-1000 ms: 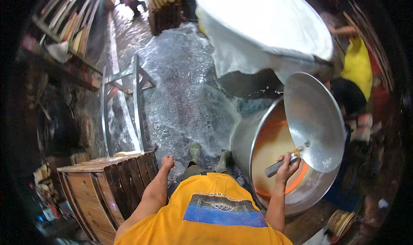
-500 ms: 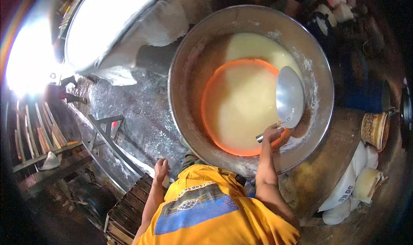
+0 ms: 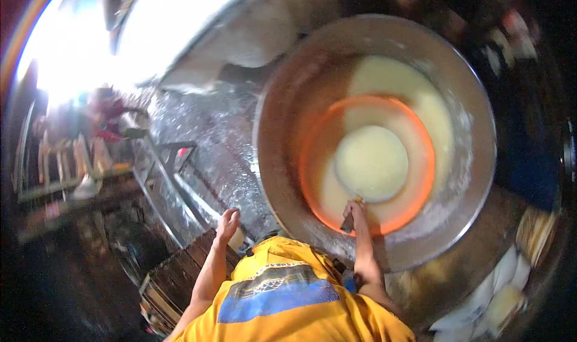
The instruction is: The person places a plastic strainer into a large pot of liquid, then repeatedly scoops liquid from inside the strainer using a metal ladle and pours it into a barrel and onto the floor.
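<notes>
My right hand point(image 3: 356, 211) is closed around the handle of a large round metal ladle point(image 3: 371, 163). The ladle's bowl holds pale yellowish liquid and lies level within the orange rim of a round basin or sieve point(image 3: 433, 161); its underside is hidden. That orange-rimmed vessel sits inside a wide metal vat point(image 3: 475, 216), among more of the cloudy pale liquid point(image 3: 390, 77). To the left, outside the vat, my left hand point(image 3: 227, 225) hangs with its fingers curled in. I see nothing in it, and a pale object point(image 3: 238, 240) shows just behind it.
Wet floor point(image 3: 204, 125) shines left of the vat. A metal frame point(image 3: 171, 186) and a slatted wooden crate point(image 3: 186, 276) stand at the left. A person in red point(image 3: 111, 113) is farther back. White sacks point(image 3: 481, 297) and a pale bucket point(image 3: 536, 231) are at the right.
The ladle has swung from the basin's right side, where it was tilted up, to its middle, where it now lies level with liquid in it. The person in red shows more at the left.
</notes>
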Tool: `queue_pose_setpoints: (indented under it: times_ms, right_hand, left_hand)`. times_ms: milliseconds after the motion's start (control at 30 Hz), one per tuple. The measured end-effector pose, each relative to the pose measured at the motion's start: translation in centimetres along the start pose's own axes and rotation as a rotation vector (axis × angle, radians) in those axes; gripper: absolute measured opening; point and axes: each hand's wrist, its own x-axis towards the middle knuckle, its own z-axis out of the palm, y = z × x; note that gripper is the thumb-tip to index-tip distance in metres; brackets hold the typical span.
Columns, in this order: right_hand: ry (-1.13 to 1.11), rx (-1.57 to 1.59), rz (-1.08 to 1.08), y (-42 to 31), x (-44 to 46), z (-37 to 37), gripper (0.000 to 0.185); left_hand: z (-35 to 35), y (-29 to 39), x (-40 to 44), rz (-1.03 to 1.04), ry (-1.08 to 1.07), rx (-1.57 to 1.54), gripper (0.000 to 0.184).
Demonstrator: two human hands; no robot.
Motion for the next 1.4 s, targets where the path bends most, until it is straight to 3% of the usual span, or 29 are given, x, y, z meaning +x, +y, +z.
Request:
queue_pose_setpoints:
  times_ms: [33, 100, 167, 200, 300, 467, 667, 833, 967, 1033, 1133, 1167, 1200, 1267, 1333, 1400]
  right_hand:
    - [-0.051, -0.025, 0.007, 0.7, -0.1, -0.1, 0.029]
    - [-0.012, -0.144, -0.023, 0.3, -2.2, 0.4, 0.030]
    - [-0.115, -0.178, 0.017, -0.7, -4.5, 0.9, 0.031]
    - [-0.137, -0.246, -0.008, -0.7, -5.4, 0.5, 0.030]
    - [-0.159, -0.384, -0.025, -2.5, -9.2, 1.3, 0.026]
    - [-0.164, -0.428, 0.083, -5.2, -14.8, 3.5, 0.024]
    - [-0.177, -0.391, 0.326, -7.9, -20.5, 11.5, 0.015]
    - [-0.120, -0.368, 0.568, -7.6, -19.9, 20.4, 0.012]
    - [-0.101, -0.234, 0.810, -4.6, -19.2, 34.5, 0.013]
    - [-0.121, -0.352, 0.792, -2.7, -17.0, 40.8, 0.013]
    - [-0.581, -0.455, 0.646, 1.1, -8.1, 46.2, 0.012]
    - [-0.874, -0.979, 0.260, 2.4, -4.1, 47.3, 0.013]
    - [-0.988, -1.489, -0.252, 3.7, -0.3, 48.6, 0.016]
    - [-0.664, -0.860, 0.260, 7.6, -0.6, 56.2, 0.014]
    - [-0.238, -0.239, 0.547, 11.3, -1.5, 60.1, 0.009]
    - [-0.051, -0.362, 0.360, 13.5, 4.2, 61.1, 0.005]
  left_hand:
    - [0.0, -1.9, 0.7, 0.015, 0.022, -0.095, 0.030]
    - [0.1, -2.1, 0.6, -0.026, 0.049, 0.017, 0.030]
    - [-0.7, -1.2, -0.7, -0.059, 0.009, 0.107, 0.032]
    - [0.0, -4.5, 0.2, 0.005, 0.055, 0.133, 0.035]
    - [-0.8, -4.0, -2.4, -0.066, 0.091, 0.102, 0.037]
    - [0.9, -13.4, -2.5, -0.179, 0.085, -0.017, 0.036]
    - [2.5, -21.4, -1.8, -0.424, 0.052, -0.384, 0.036]
    - [0.6, -24.2, -1.1, -0.472, 0.151, -0.495, 0.033]
    - [-0.4, -27.4, -0.4, -0.564, 0.273, -0.690, 0.030]
    - [-0.6, -28.9, -0.3, -0.635, 0.302, -0.835, 0.029]
    - [-0.4, -31.0, 0.0, -0.695, 0.372, -0.987, 0.027]
    - [0.0, -32.0, 0.0, -0.700, 0.395, -1.017, 0.026]
    - [0.6, -32.7, -0.1, -0.703, 0.414, -1.047, 0.025]
    - [1.7, -33.7, -0.3, -0.726, 0.472, -1.176, 0.025]
    - [2.3, -34.4, -0.8, -0.762, 0.484, -1.244, 0.024]
    - [2.4, -34.5, -1.8, -0.810, 0.454, -1.253, 0.024]
